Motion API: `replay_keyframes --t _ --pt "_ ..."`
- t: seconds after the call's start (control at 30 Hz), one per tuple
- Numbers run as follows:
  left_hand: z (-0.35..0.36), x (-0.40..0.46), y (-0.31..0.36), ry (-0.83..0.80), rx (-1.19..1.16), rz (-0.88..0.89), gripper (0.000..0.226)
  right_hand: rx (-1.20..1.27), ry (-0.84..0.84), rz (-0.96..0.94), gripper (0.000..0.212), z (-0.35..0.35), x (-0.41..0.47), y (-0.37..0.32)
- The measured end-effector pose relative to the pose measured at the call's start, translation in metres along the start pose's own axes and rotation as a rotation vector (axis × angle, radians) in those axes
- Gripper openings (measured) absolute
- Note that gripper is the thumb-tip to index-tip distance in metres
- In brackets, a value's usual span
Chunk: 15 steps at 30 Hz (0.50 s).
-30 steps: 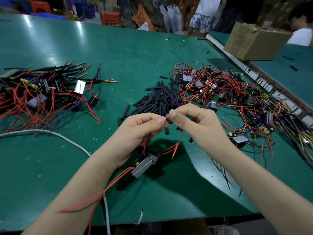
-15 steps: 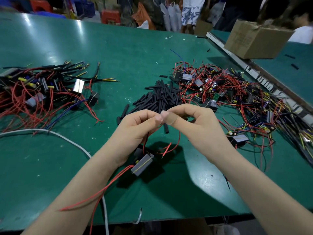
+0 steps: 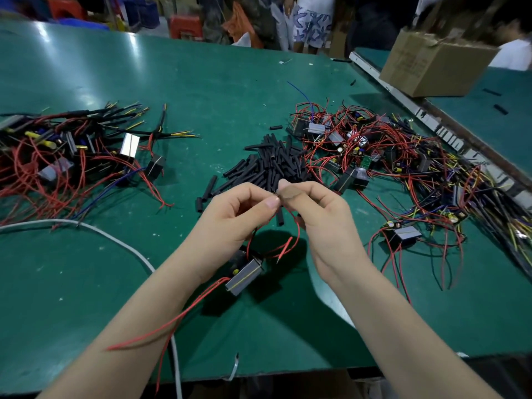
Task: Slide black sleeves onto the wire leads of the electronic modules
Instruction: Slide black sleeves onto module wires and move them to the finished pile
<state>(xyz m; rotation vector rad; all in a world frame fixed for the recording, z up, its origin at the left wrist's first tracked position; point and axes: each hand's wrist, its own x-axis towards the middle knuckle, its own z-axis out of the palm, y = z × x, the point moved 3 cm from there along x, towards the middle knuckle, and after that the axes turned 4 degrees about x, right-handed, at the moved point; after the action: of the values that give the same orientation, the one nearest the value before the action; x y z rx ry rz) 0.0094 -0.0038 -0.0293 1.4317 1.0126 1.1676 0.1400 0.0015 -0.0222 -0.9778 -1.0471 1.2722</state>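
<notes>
Both hands raised slightly: left hand point(image 3: 239, 217) pinching lead point(image 3: 296, 226), right hand point(image 3: 313, 205) pinching sleeve point(image 3: 279, 217), threading ongoing, module point(image 3: 244, 276) dangling.

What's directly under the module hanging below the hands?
Under the module only its dark shadow on the green table shows; red leads trail beside it. The spot it covers is hidden. Left hand and right hand pinch above.
</notes>
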Motion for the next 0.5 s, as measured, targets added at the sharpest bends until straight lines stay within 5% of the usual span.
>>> replay_keyframes --t 0.1,0.23,0.5 --pt "0.0 0.002 -0.004 0.038 0.149 0.029 0.01 0.015 0.065 0.044 0.021 0.0 0.002 0.007" --pt "-0.002 0.002 -0.008 0.109 0.274 0.088 0.011 -0.079 -0.046 0.124 0.018 -0.001 0.002 0.009" --pt "-0.002 0.001 -0.005 0.075 0.158 0.054 0.023 -0.436 -0.159 -0.291 0.013 -0.027 0.008 -0.024"
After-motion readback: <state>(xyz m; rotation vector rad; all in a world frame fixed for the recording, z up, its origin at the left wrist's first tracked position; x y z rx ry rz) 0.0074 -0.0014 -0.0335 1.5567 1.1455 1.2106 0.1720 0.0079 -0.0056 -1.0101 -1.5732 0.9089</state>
